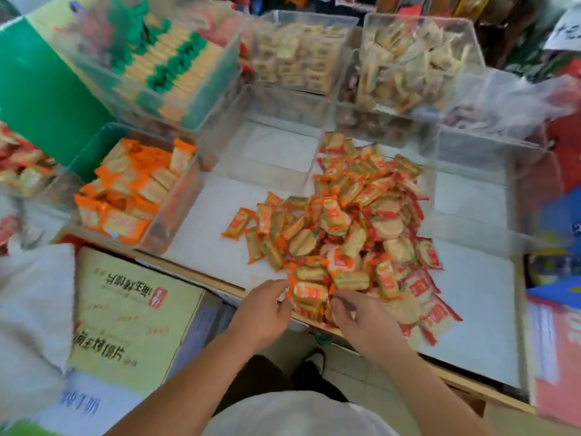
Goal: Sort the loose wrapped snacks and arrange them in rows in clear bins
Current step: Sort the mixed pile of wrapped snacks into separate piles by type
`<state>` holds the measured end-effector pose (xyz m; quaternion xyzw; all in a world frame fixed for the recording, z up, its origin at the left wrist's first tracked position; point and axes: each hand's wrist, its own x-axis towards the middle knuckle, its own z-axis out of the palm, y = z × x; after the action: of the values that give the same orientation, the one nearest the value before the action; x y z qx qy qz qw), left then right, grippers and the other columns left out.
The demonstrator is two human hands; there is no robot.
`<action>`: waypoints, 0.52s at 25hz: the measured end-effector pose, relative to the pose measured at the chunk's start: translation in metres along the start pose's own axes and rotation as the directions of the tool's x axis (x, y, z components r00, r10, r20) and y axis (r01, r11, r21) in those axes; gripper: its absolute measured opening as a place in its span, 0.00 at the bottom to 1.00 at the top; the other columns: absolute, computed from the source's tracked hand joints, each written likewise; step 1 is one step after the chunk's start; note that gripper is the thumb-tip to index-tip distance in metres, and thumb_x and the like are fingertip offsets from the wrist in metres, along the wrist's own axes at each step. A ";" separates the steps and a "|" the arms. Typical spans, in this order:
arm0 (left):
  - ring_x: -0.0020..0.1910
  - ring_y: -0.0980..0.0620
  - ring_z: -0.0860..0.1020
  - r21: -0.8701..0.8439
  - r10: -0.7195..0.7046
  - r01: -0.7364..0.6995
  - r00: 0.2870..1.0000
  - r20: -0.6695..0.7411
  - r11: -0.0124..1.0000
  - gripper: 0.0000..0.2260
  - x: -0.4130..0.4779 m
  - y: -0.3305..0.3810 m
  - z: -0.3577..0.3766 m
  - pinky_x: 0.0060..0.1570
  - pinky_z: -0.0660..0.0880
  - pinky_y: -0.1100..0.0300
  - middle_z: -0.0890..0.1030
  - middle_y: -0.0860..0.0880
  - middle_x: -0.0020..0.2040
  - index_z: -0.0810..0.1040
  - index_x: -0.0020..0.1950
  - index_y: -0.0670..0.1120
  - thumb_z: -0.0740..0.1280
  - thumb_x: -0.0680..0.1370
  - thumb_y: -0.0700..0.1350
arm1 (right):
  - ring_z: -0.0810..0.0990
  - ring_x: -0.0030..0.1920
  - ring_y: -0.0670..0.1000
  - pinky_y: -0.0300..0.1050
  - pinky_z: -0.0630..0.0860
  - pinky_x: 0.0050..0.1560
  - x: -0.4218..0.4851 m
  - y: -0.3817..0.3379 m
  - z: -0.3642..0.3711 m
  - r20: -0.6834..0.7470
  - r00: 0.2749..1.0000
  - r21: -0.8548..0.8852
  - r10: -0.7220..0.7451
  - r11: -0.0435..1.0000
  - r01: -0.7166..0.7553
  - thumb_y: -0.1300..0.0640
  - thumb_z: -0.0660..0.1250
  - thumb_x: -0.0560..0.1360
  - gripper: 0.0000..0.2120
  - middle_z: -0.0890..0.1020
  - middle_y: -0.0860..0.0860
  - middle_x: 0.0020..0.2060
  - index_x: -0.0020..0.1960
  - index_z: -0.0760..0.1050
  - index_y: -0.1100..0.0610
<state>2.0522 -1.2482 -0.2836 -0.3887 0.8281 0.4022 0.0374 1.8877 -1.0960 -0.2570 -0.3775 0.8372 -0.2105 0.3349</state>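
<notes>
A big heap of loose wrapped snacks (355, 215), orange and red packets mixed, covers the middle of the white counter (207, 221). At the heap's near edge my left hand (264, 309) and my right hand (361, 319) press from both sides on a small stack of orange packets (309, 294). A clear bin (176, 215) at the left holds orange packets, some standing in a row. An empty clear bin (270, 152) stands behind the heap.
Further clear bins at the back hold green-and-yellow packets (169, 67) and pale biscuits (298, 55), (408, 61). Another empty clear bin (478, 184) stands at the right. A yellow carton (132, 316) lies below the counter's front edge at the left.
</notes>
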 end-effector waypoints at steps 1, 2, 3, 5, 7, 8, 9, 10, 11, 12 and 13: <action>0.68 0.50 0.75 -0.004 0.000 0.000 1.000 -0.001 1.000 0.20 0.009 0.000 -0.006 0.65 0.70 0.60 0.77 0.47 0.70 0.72 0.75 0.46 0.64 0.83 0.49 | 0.82 0.51 0.46 0.45 0.79 0.48 0.006 -0.001 -0.003 -0.014 1.000 0.012 0.009 1.000 -0.009 0.47 0.61 0.84 0.14 0.84 0.43 0.51 0.63 0.81 0.49; 0.67 0.51 0.76 -0.011 -0.006 0.006 1.000 -0.012 1.000 0.20 0.017 -0.001 -0.013 0.64 0.70 0.59 0.77 0.48 0.69 0.73 0.75 0.47 0.64 0.83 0.49 | 0.83 0.49 0.47 0.47 0.80 0.48 0.011 -0.002 -0.005 -0.029 0.999 0.019 0.019 1.000 -0.018 0.48 0.62 0.84 0.13 0.85 0.43 0.48 0.62 0.81 0.49; 0.66 0.51 0.76 -0.016 -0.012 0.012 0.999 -0.033 1.000 0.19 0.026 -0.004 -0.021 0.64 0.71 0.58 0.78 0.48 0.69 0.74 0.74 0.47 0.65 0.83 0.49 | 0.84 0.47 0.47 0.47 0.80 0.47 0.016 -0.004 -0.007 -0.037 0.999 0.027 0.031 0.999 -0.030 0.48 0.62 0.83 0.13 0.85 0.43 0.46 0.62 0.81 0.49; 0.65 0.50 0.77 0.002 -0.018 0.018 0.998 -0.067 1.000 0.18 0.045 -0.011 -0.038 0.64 0.73 0.56 0.79 0.49 0.67 0.75 0.73 0.46 0.65 0.83 0.48 | 0.83 0.46 0.45 0.44 0.80 0.46 0.028 -0.007 -0.008 -0.038 0.997 0.045 0.067 0.997 -0.065 0.47 0.62 0.83 0.14 0.85 0.41 0.46 0.64 0.81 0.48; 0.63 0.49 0.79 0.031 -0.007 0.009 0.998 -0.067 0.999 0.16 0.068 -0.020 -0.052 0.62 0.75 0.54 0.80 0.49 0.65 0.77 0.70 0.45 0.66 0.82 0.46 | 0.83 0.47 0.46 0.47 0.81 0.47 0.043 -0.012 -0.005 -0.055 0.994 0.042 0.093 0.995 -0.091 0.46 0.61 0.83 0.14 0.84 0.41 0.47 0.64 0.80 0.48; 0.60 0.48 0.80 0.033 0.005 -0.004 0.999 -0.046 0.999 0.14 0.078 -0.022 -0.056 0.60 0.76 0.52 0.81 0.48 0.62 0.79 0.67 0.44 0.66 0.82 0.45 | 0.83 0.47 0.46 0.49 0.82 0.48 0.050 -0.017 -0.004 -0.069 0.992 0.047 0.110 0.993 -0.107 0.46 0.61 0.83 0.14 0.84 0.42 0.47 0.63 0.80 0.48; 0.58 0.47 0.80 0.035 0.021 -0.021 1.000 -0.019 0.999 0.13 0.086 -0.025 -0.059 0.58 0.77 0.51 0.82 0.46 0.59 0.79 0.64 0.43 0.66 0.81 0.45 | 0.83 0.46 0.47 0.51 0.82 0.47 0.055 -0.022 -0.002 -0.082 0.988 0.061 0.128 0.990 -0.123 0.46 0.61 0.83 0.14 0.84 0.42 0.47 0.63 0.80 0.48; 0.56 0.47 0.80 0.039 0.041 -0.041 0.999 0.012 0.998 0.12 0.092 -0.026 -0.061 0.56 0.78 0.50 0.82 0.46 0.57 0.79 0.63 0.43 0.65 0.81 0.44 | 0.83 0.45 0.47 0.52 0.83 0.46 0.062 -0.027 0.001 -0.099 0.985 0.072 0.142 0.988 -0.136 0.46 0.61 0.83 0.14 0.84 0.43 0.46 0.63 0.80 0.48; 0.56 0.48 0.80 0.037 0.061 -0.063 0.997 0.055 0.997 0.13 0.101 -0.028 -0.063 0.56 0.77 0.51 0.82 0.47 0.56 0.79 0.64 0.44 0.65 0.81 0.44 | 0.83 0.44 0.46 0.50 0.82 0.44 0.070 -0.033 0.005 -0.120 0.980 0.080 0.156 0.986 -0.147 0.47 0.62 0.83 0.13 0.84 0.44 0.46 0.62 0.80 0.49; 0.57 0.50 0.79 0.032 0.077 -0.080 0.992 0.102 0.996 0.13 0.107 -0.031 -0.063 0.55 0.77 0.53 0.82 0.49 0.57 0.79 0.65 0.47 0.65 0.81 0.45 | 0.83 0.44 0.46 0.48 0.82 0.44 0.078 -0.039 0.007 -0.139 0.976 0.093 0.168 0.983 -0.156 0.48 0.62 0.83 0.13 0.84 0.44 0.47 0.63 0.80 0.50; 0.57 0.52 0.79 0.028 0.090 -0.095 0.986 0.143 0.995 0.14 0.112 -0.035 -0.063 0.55 0.76 0.56 0.81 0.51 0.57 0.78 0.67 0.48 0.65 0.81 0.46 | 0.83 0.46 0.46 0.45 0.81 0.44 0.084 -0.046 0.010 -0.154 0.972 0.103 0.177 0.981 -0.162 0.48 0.63 0.83 0.14 0.84 0.44 0.49 0.64 0.80 0.50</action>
<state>2.0140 -1.3738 -0.3049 -0.3194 0.8473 0.4159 0.0840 1.8760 -1.1907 -0.2699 -0.2708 0.8806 -0.2488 0.2988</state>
